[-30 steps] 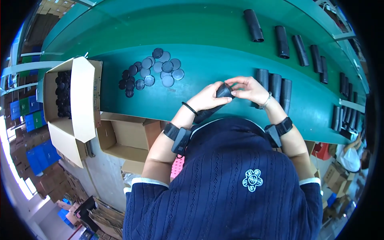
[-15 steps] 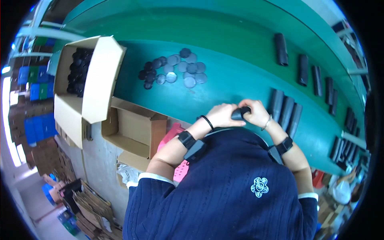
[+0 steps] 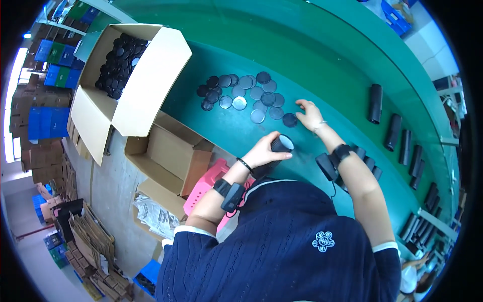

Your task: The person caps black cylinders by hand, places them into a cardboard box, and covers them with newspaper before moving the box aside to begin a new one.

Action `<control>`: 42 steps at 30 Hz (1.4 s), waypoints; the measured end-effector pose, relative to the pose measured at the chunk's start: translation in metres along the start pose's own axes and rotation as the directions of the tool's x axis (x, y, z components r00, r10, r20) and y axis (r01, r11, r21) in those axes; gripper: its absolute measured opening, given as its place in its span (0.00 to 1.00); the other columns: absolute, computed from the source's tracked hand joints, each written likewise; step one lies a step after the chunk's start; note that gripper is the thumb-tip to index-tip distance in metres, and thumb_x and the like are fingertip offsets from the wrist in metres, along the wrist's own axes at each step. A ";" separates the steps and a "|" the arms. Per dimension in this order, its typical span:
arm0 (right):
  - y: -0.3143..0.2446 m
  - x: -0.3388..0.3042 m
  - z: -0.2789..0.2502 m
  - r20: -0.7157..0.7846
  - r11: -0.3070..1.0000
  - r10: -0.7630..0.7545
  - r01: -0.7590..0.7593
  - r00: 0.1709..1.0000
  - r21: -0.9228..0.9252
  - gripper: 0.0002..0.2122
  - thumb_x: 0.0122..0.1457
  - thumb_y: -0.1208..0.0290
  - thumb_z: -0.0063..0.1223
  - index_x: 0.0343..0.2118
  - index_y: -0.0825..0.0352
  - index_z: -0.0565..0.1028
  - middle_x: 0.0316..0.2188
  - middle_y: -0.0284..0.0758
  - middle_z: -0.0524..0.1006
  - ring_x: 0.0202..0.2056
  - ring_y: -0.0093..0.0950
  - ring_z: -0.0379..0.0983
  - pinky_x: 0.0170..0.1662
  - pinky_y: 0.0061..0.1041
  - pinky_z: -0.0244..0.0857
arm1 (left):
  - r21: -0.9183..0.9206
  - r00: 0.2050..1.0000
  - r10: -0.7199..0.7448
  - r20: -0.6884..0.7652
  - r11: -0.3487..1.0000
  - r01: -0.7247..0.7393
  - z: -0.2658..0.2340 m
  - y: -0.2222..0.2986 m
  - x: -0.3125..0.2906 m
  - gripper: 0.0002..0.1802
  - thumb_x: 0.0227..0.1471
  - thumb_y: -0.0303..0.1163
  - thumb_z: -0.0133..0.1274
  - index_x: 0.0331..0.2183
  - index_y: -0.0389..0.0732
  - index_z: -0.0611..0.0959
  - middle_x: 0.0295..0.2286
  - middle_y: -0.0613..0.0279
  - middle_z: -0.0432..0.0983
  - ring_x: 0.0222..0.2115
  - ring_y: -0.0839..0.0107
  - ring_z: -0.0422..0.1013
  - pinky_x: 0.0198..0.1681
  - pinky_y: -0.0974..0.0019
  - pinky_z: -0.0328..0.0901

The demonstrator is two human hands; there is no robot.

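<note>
My left hand (image 3: 262, 152) is wrapped round a black tube (image 3: 282, 144), whose pale round end faces up. To the right and farther off, my right hand (image 3: 310, 117) hangs over the green table with thumb and fingers apart and nothing between them. Nearest to it lies a single black disc (image 3: 290, 120), just left of the thumb. Beyond and to the left, several flat black and grey discs (image 3: 239, 91) are spread in a loose group, some overlapping. More black tubes (image 3: 370, 162) lie on the table, partly hidden behind my right forearm.
A cardboard box (image 3: 151, 83) of black discs (image 3: 121, 63) stands at the table's left end. Below it are an open carton (image 3: 168, 156) and a pink basket (image 3: 206, 183). Several black tubes (image 3: 375, 103) lie along the green belt (image 3: 327, 65) on the right.
My right hand has left the tube and moved away over the table toward the discs. My left hand still holds the tube, now with its end tipped up. The view has shifted.
</note>
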State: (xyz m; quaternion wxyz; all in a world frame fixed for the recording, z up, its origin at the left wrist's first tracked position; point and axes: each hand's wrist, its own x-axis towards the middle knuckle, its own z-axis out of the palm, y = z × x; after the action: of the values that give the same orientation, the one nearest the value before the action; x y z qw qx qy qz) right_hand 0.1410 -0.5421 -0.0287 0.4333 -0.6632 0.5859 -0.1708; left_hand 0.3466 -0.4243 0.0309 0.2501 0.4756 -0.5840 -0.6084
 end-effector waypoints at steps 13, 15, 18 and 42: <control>-0.068 0.051 0.039 0.217 0.789 -0.264 0.340 0.940 -0.511 0.28 0.37 0.72 0.67 0.45 0.64 0.67 0.43 0.42 0.68 0.48 0.40 0.64 0.49 0.35 0.63 | -0.677 0.982 -0.082 -0.169 0.734 -0.056 -0.031 -0.016 -0.018 0.40 0.43 0.31 0.64 0.54 0.40 0.61 0.39 0.68 0.68 0.39 0.77 0.66 0.37 0.76 0.63; -0.070 0.042 0.032 0.221 0.818 -0.317 0.384 0.922 -0.428 0.27 0.37 0.73 0.66 0.43 0.65 0.67 0.42 0.42 0.69 0.46 0.41 0.66 0.48 0.34 0.63 | -0.710 0.975 -0.090 -0.205 0.699 -0.085 -0.033 -0.022 -0.011 0.37 0.43 0.30 0.63 0.53 0.40 0.63 0.41 0.66 0.67 0.43 0.75 0.64 0.47 0.72 0.60; -0.088 0.010 -0.002 0.363 0.932 -0.315 0.359 0.877 -0.059 0.23 0.38 0.79 0.61 0.41 0.66 0.66 0.37 0.39 0.70 0.40 0.35 0.70 0.43 0.29 0.65 | -0.751 0.988 -0.010 -0.152 0.651 -0.109 -0.040 -0.022 -0.005 0.32 0.46 0.31 0.60 0.52 0.38 0.66 0.42 0.62 0.69 0.45 0.68 0.67 0.52 0.64 0.59; 0.023 -0.128 -0.073 0.154 -0.080 -0.428 -0.207 0.891 0.975 0.32 0.55 0.76 0.54 0.61 0.64 0.52 0.55 0.49 0.59 0.51 0.41 0.67 0.53 0.38 0.66 | -0.296 0.982 0.182 0.056 0.942 -0.158 0.042 0.006 0.039 0.37 0.37 0.26 0.66 0.49 0.40 0.65 0.41 0.64 0.67 0.43 0.75 0.64 0.46 0.70 0.62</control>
State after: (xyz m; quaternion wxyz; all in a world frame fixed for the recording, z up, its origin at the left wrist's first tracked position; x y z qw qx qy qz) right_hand 0.0400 -0.4498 0.0309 0.8751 -0.1974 0.1005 -0.4303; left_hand 0.2918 -0.4392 0.0192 0.3445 0.3560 -0.5371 -0.6828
